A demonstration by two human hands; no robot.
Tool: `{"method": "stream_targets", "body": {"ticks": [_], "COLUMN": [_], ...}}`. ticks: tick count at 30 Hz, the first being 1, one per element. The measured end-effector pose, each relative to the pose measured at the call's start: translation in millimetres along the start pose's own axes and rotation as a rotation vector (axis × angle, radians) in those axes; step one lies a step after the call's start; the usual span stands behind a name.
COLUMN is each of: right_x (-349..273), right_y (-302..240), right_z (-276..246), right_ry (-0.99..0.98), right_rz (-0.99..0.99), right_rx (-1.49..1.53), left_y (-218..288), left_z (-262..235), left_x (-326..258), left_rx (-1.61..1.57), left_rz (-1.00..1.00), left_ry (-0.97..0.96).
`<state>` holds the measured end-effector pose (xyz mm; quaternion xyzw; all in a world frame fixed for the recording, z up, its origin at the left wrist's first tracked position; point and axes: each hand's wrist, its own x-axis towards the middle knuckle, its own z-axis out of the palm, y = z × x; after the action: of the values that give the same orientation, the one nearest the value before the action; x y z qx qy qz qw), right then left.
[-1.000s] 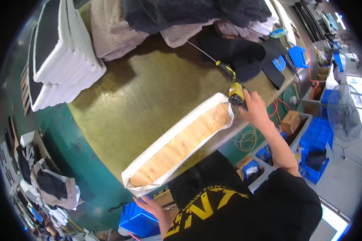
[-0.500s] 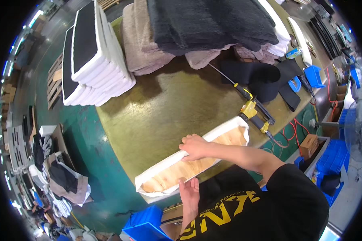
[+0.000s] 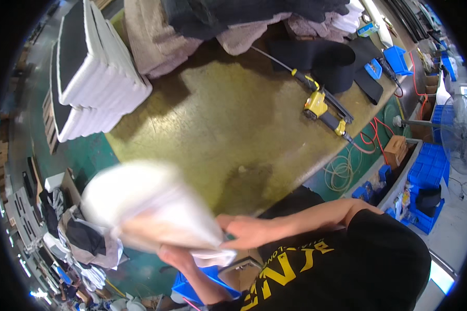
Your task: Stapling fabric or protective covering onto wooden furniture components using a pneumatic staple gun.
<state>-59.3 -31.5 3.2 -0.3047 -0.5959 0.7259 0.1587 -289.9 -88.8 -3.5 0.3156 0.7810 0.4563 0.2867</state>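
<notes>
A white padded panel (image 3: 150, 207) is held by both hands off the left front edge of the worktable (image 3: 228, 124), above the green floor (image 3: 93, 155). The panel is strongly blurred, so its exact shape cannot be told; its surface is white with a pale tan area.

The right hand (image 3: 246, 232) is laid on the right end of the panel, with the fingers stretched out and pressed on it. The left hand (image 3: 177, 256) is seen under the panel, closed around its lower edge, though the fingers are partly hidden by the white cover.

On the table, well apart from the hands, a yellow and black power tool (image 3: 321, 108) is lying near the right edge. A stack of white panels with dark faces (image 3: 96, 72) is standing at the far left corner. Folded grey and beige fabric (image 3: 155, 36) is piled at the far side. Blue bins (image 3: 425, 176) are placed on the right.
</notes>
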Motion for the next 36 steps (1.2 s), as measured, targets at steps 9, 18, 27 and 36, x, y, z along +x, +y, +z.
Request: {"method": "stream_targets", "body": {"ticks": [9,18,27,36], "right_x": [-103.1,-28.7,-23.1,-31.4], "right_y": [30.5,58.1,65.5,58.8], "right_z": [-121.8,-193.5,-224.0,-253.4], "right_ry": [0.369,0.318,0.285,-0.068], "right_rz": [-0.033,0.064,-0.066,-0.118], "right_rx": [-0.662,-1.232,-1.217,-1.272], "left_y": [-38.6,11.5,7.0,-14.4], "left_z": [118.6,220.1,266.3,282.5], "left_x": [25.5,28.7,-5.5,-7.5], "left_rx": [0.748,0.581,0.426,0.299], "left_rz": [0.781,0.682,0.768,0.992], "left_ry": [-0.643,-0.589,-0.482,-0.396]}}
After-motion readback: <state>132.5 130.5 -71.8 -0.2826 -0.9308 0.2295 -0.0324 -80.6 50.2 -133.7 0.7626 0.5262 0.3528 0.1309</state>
